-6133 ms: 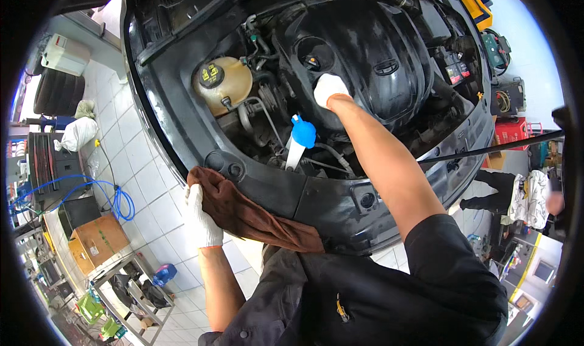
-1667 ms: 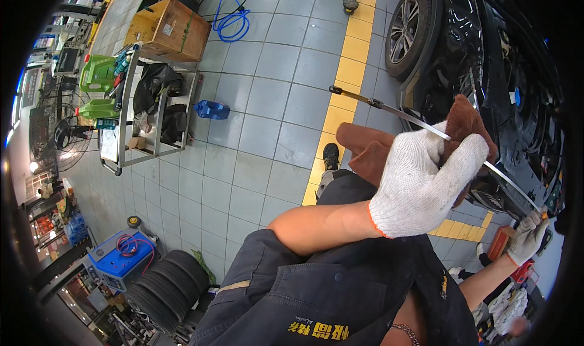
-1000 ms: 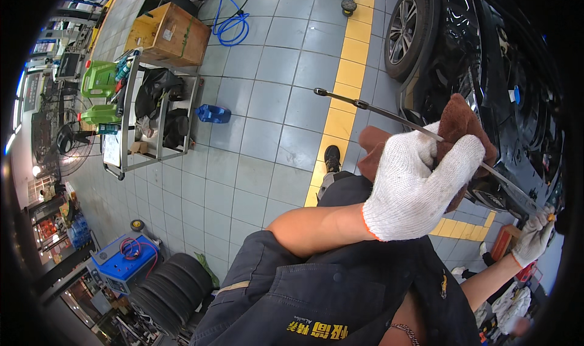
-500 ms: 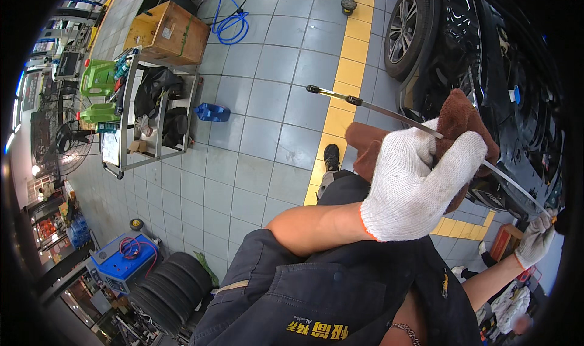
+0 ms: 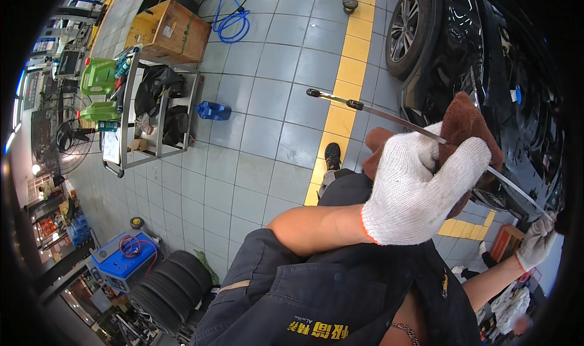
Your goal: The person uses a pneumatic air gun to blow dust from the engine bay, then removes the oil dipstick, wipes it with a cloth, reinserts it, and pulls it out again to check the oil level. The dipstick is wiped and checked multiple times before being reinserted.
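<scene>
My left hand (image 5: 413, 191), in a white knit glove with an orange cuff edge, is closed around a brown cloth (image 5: 463, 124). The cloth wraps a long thin metal dipstick (image 5: 398, 121), which slants across the view. Its far-left end, with black fittings, sticks out past the cloth over the floor. My right hand (image 5: 535, 244), also gloved, is at the far right edge, closed on the dipstick's other end. A small orange-yellow bit shows by its fingertips; the rest there is dark and cut off. Part of the cloth hangs behind my left hand.
A black car (image 5: 465, 48) with a wheel (image 5: 406, 31) stands at the right. At the left is a metal cart (image 5: 155, 133) with green jugs (image 5: 97, 76). A blue bottle (image 5: 213, 110), wooden box (image 5: 182, 33), blue hose (image 5: 234, 30), blue machine (image 5: 125, 255) and stacked tires (image 5: 167, 291) surround the tiled floor.
My left hand and the cloth have shifted slightly right along the dipstick. My right hand stays in nearly the same place.
</scene>
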Action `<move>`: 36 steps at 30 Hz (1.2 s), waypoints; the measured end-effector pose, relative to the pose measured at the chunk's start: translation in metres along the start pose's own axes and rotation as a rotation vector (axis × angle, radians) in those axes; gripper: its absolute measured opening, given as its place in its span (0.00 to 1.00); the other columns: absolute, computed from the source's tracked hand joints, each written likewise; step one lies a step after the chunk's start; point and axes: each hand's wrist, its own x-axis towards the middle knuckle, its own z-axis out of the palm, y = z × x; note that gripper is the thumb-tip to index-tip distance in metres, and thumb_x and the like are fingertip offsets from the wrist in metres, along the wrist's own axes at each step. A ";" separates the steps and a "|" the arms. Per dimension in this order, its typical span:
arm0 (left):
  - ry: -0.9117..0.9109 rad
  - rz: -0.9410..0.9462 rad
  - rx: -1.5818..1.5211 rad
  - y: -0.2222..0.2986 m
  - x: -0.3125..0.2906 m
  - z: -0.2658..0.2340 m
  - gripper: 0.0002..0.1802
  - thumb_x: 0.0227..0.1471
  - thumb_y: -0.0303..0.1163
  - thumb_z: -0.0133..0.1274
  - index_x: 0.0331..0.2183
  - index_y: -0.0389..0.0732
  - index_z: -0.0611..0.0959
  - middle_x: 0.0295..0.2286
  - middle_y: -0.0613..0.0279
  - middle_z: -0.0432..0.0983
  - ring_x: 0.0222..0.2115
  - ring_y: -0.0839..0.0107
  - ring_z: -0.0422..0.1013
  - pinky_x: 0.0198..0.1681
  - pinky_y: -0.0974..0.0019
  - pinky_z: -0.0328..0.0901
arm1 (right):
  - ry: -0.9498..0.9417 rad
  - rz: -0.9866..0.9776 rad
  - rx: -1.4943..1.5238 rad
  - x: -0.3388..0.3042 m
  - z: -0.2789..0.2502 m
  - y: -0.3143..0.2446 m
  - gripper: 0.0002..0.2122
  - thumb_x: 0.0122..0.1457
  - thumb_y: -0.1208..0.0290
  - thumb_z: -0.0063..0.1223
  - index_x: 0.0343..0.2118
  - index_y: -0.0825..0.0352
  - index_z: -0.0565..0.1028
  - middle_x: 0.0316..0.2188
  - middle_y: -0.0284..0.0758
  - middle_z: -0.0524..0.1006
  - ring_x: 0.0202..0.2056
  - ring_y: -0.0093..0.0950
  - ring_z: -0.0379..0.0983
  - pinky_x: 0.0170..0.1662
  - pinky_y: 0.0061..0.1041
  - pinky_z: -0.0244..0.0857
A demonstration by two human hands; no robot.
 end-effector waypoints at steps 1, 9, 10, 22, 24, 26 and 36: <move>-0.014 0.000 -0.011 -0.001 0.001 -0.001 0.16 0.64 0.35 0.59 0.29 0.31 0.88 0.18 0.65 0.80 0.20 0.82 0.73 0.22 0.73 0.63 | -0.008 0.003 0.010 -0.001 0.001 0.000 0.14 0.74 0.74 0.46 0.57 0.75 0.63 0.46 0.39 0.67 0.36 0.22 0.63 0.39 0.21 0.64; 0.012 -0.066 0.001 0.004 -0.002 0.000 0.19 0.65 0.36 0.58 0.26 0.32 0.87 0.18 0.66 0.79 0.20 0.82 0.73 0.23 0.73 0.64 | 0.001 -0.032 -0.067 -0.002 0.005 -0.001 0.13 0.75 0.74 0.46 0.55 0.75 0.64 0.45 0.39 0.67 0.36 0.23 0.63 0.40 0.21 0.64; 0.025 -0.075 0.003 0.005 -0.002 0.001 0.19 0.64 0.36 0.58 0.27 0.32 0.87 0.18 0.65 0.80 0.20 0.82 0.73 0.23 0.73 0.64 | 0.009 -0.039 -0.083 -0.002 0.005 0.000 0.13 0.75 0.73 0.46 0.56 0.75 0.64 0.45 0.39 0.67 0.36 0.23 0.63 0.40 0.21 0.64; 0.053 -0.011 0.088 0.005 -0.003 0.008 0.15 0.64 0.36 0.59 0.36 0.31 0.88 0.22 0.63 0.82 0.23 0.82 0.75 0.25 0.74 0.66 | -0.070 0.081 -0.062 0.004 -0.013 0.002 0.14 0.75 0.71 0.45 0.58 0.72 0.62 0.39 0.36 0.67 0.33 0.21 0.62 0.40 0.22 0.62; 0.023 -0.007 0.116 0.006 0.000 0.004 0.15 0.64 0.35 0.58 0.35 0.31 0.88 0.21 0.64 0.82 0.23 0.82 0.75 0.25 0.74 0.65 | -0.056 0.060 -0.085 0.005 -0.012 0.004 0.14 0.75 0.71 0.45 0.57 0.73 0.62 0.37 0.36 0.67 0.33 0.22 0.62 0.39 0.22 0.63; -0.045 -0.028 0.071 0.007 0.004 0.000 0.15 0.65 0.35 0.58 0.34 0.31 0.88 0.20 0.65 0.81 0.22 0.83 0.74 0.24 0.74 0.64 | -0.009 0.052 -0.069 0.006 -0.011 0.006 0.14 0.75 0.71 0.45 0.57 0.73 0.62 0.36 0.36 0.66 0.33 0.22 0.62 0.39 0.22 0.63; -0.005 -0.026 0.025 0.001 0.003 0.006 0.15 0.64 0.34 0.58 0.30 0.32 0.87 0.17 0.68 0.78 0.20 0.85 0.72 0.21 0.75 0.61 | 0.076 0.070 -0.044 0.015 -0.016 0.015 0.16 0.75 0.71 0.46 0.57 0.77 0.63 0.33 0.34 0.66 0.32 0.22 0.61 0.38 0.21 0.63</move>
